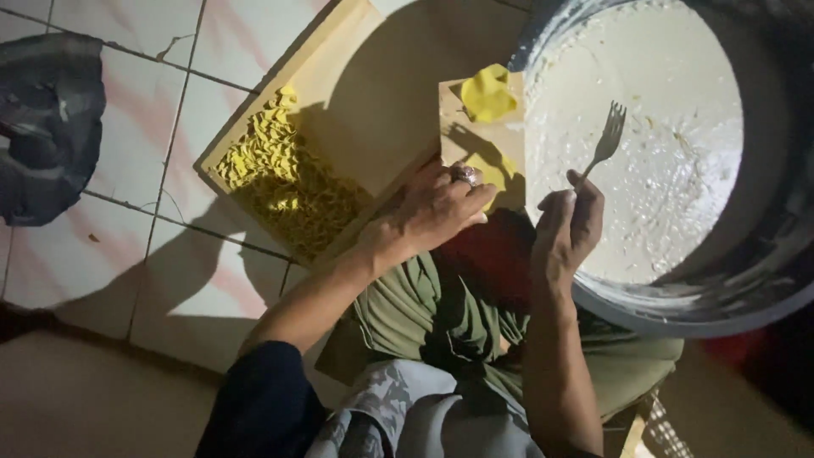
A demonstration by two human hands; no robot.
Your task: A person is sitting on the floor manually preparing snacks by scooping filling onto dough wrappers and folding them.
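A person sits over a tiled floor (102, 280) of pale, glossy squares with dark grout lines, a large round metal basin (763, 280) at their right knee, its inside coated in a thick, whitish, lumpy batter (670, 170). The right hand (566, 229) is curled narrow, thumb and fingertips pinched on the handle of a slim metal fork (606, 140), whose tines point up and away above the batter, not touching it as far as can be seen. The left hand (437, 208), fingers bent and close together with a ring on one, rests on the near edge of a small flat wooden board (475, 140), holding nothing that can be made out. On that board lies a soft, smooth, folded piece of yellow dough (487, 93), with a second yellow piece (492, 170) just beside the fingers. Behind it, a larger pale wooden tray (373, 76) lies slanted on the floor, its lower corner heaped with small, crinkled, yellow dough pieces (280, 178). A dark crumpled cloth (42, 127) lies well apart at the left. Olive-green fabric (424, 322) covers the lap.
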